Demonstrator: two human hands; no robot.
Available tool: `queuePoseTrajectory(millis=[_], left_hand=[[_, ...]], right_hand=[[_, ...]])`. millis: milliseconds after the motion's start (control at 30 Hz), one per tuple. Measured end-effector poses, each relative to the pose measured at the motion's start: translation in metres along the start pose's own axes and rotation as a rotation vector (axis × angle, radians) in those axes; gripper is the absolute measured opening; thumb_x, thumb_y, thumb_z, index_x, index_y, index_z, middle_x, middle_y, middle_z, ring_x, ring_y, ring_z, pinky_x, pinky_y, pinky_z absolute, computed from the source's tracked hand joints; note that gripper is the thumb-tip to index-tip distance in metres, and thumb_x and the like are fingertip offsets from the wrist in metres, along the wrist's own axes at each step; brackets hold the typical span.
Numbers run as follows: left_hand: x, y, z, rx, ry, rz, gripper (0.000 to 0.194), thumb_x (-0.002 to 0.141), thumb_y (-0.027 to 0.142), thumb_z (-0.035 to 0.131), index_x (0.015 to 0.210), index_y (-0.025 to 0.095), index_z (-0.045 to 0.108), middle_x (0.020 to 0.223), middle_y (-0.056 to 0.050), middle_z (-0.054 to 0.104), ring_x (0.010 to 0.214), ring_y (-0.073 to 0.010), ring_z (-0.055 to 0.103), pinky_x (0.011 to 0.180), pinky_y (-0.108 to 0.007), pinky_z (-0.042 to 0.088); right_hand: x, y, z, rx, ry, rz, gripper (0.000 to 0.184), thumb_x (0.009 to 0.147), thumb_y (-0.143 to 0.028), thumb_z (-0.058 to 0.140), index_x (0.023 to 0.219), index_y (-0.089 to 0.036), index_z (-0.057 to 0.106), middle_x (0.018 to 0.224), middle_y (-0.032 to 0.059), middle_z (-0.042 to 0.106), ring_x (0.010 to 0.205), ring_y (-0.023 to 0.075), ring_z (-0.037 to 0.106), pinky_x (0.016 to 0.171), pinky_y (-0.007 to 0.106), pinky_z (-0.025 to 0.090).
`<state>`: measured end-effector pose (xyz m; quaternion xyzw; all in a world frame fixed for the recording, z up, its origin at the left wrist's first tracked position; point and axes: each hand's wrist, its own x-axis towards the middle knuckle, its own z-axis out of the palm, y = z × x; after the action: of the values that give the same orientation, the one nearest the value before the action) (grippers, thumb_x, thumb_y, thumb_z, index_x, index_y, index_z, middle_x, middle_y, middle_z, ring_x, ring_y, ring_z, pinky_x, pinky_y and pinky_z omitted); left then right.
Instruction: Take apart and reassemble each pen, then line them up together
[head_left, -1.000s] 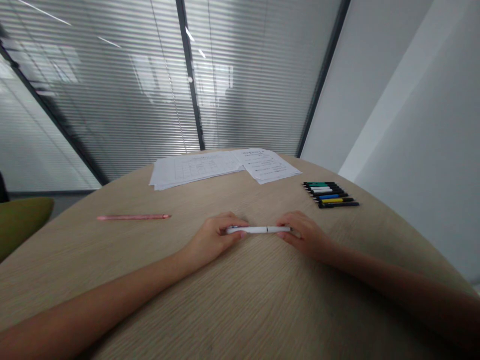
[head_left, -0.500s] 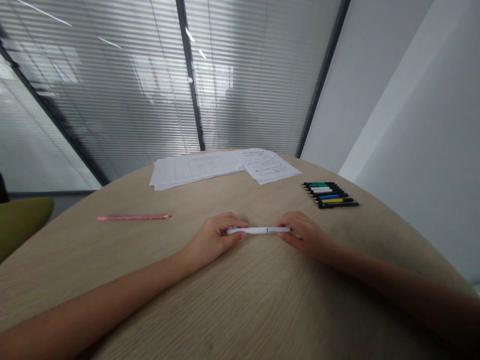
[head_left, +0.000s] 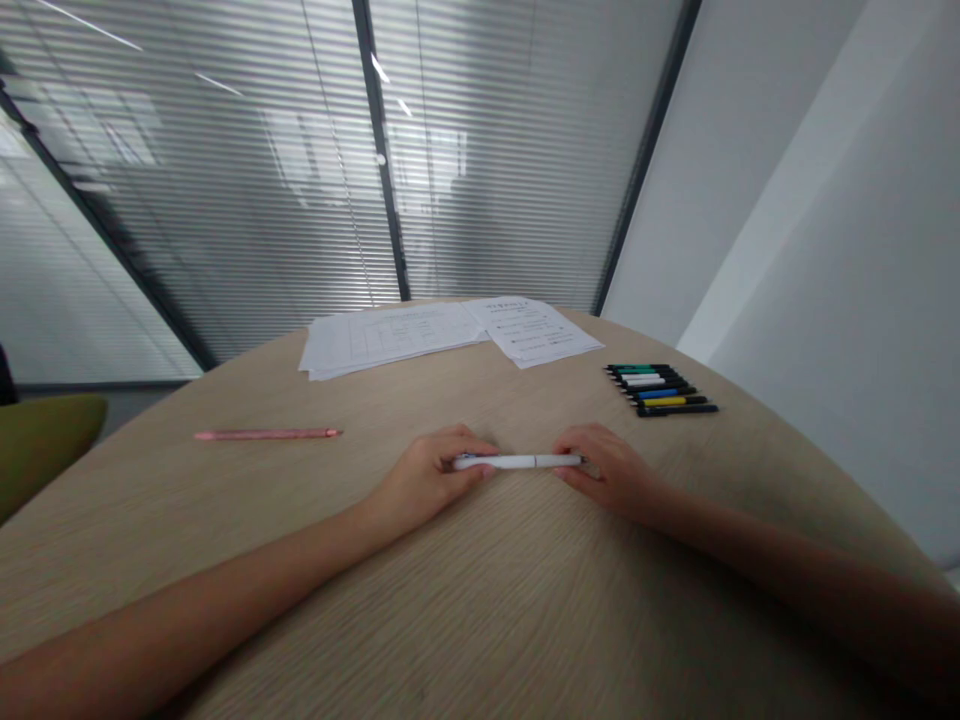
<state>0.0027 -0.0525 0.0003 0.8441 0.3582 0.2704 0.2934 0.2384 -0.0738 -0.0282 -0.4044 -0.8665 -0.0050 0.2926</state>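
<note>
Gripping the white pen [head_left: 517,461] at both ends, left hand [head_left: 431,475] and right hand [head_left: 611,470], we are holding it unseparated mid-frame on the counter [head_left: 480,600].

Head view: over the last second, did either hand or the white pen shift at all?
Nothing visibly changed. The left hand and right hand grip opposite ends of the slim white pen on the round light-wood table, as before. The pink pencil, row of coloured pens and paper sheets lie unmoved.
</note>
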Motion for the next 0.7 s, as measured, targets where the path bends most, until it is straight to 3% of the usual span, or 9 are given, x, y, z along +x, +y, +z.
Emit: queuePoseTrajectory(millis=[467,700], left_hand=[[-0.0006,-0.0010,0.0007,0.015,0.002,0.083,0.019,0.075,0.021,0.051,0.087,0.014,0.063,0.074,-0.002,0.058,0.065,-0.0118,0.053,0.057,-0.022,0.041],[-0.0024,0.0023,0.0013,0.163,0.077,0.297,0.017,0.078,0.019,0.050,0.088,0.014,0.063,0.076,-0.004,0.059,0.072,-0.0132,0.054,0.065,-0.025,0.042]], right_hand=[[0.0019,0.0004,-0.0005,-0.044,0.032,-0.099,0.022,0.085,-0.025,0.035,0.073,-0.016,0.051,0.068,0.0058,0.058,0.065,0.0158,0.050,0.064,0.029,0.040],[0.0026,-0.0015,-0.0022,-0.123,0.035,-0.162,0.028,0.087,-0.023,0.029,0.065,-0.018,0.046,0.059,0.0025,0.053,0.059,0.0142,0.046,0.070,0.032,0.037]])
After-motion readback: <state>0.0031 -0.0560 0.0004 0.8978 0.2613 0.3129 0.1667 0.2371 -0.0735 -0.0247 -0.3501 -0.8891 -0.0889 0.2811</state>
